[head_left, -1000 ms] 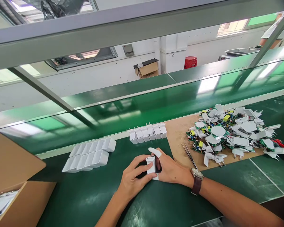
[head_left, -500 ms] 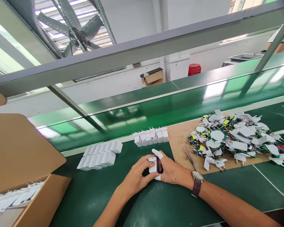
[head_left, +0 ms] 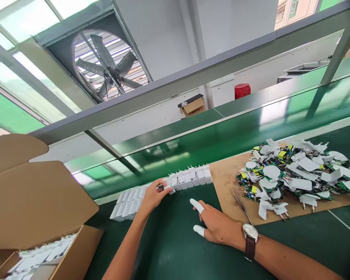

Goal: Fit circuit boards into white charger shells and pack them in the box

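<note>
My left hand [head_left: 154, 195] reaches to the left end of a row of white plug charger housings [head_left: 194, 178]. Its thumb and fingers pinch one white charger housing [head_left: 168, 186], which stands against or close to the row; I cannot tell whether they touch. Pins stick out along the back of the row. Partly behind the left hand lies a block of open white housings [head_left: 127, 204]. Over the green table my right hand [head_left: 211, 223] is open and empty, with white finger cots on its thumb and forefinger and a watch on the wrist.
Tweezers [head_left: 242, 207] lie on a brown cardboard sheet [head_left: 221, 182], beside a heap of circuit boards with white plug parts [head_left: 297, 175]. An open carton [head_left: 76, 252] of white parts stands at left. A metal rail [head_left: 175, 81] crosses above the bench.
My hands have parted. The left carried the white charger housing away from the right, up and left to the row's end. My right hand let go and opened. The view has shifted.
</note>
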{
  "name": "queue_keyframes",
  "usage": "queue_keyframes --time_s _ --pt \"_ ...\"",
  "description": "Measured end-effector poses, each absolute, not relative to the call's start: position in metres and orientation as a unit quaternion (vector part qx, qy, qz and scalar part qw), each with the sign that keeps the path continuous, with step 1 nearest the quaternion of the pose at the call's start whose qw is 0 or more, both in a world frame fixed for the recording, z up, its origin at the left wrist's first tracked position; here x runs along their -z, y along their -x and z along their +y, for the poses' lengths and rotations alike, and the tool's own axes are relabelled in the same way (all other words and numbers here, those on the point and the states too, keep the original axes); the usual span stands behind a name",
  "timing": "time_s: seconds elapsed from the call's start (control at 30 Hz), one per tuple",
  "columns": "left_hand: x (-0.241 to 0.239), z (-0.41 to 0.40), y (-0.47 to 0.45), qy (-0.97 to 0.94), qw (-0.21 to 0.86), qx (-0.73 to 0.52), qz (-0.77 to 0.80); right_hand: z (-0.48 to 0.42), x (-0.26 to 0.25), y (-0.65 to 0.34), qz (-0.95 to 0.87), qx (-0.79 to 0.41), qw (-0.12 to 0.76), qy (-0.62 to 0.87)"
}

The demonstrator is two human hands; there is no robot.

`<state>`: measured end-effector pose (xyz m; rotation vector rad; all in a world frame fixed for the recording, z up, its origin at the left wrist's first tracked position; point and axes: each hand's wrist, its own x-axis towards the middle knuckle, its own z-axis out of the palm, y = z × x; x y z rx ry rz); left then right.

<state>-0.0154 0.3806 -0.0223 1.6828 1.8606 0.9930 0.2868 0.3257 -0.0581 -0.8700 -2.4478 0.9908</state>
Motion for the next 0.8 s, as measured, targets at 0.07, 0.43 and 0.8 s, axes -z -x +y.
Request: queue_keyframes --time_s 0.07,0.43,0.8 --pt "0.019 0.389 0.011 -0.619 0.225 -0.368 0.656 0.326 0.055 -0.287 -0.866 -0.35 0.173 0.312" --pt "-0.022 0.431 -0.018 -0.758 0.17 -0.077 0.626 0.326 0.059 -0.289 -0.868 -0.339 0.186 0.311" --pt "-0.032 0.383 -0.009 -0.786 0.197 -0.047 0.585 0.327 0.053 -0.289 -0.877 -0.323 0.203 0.291"
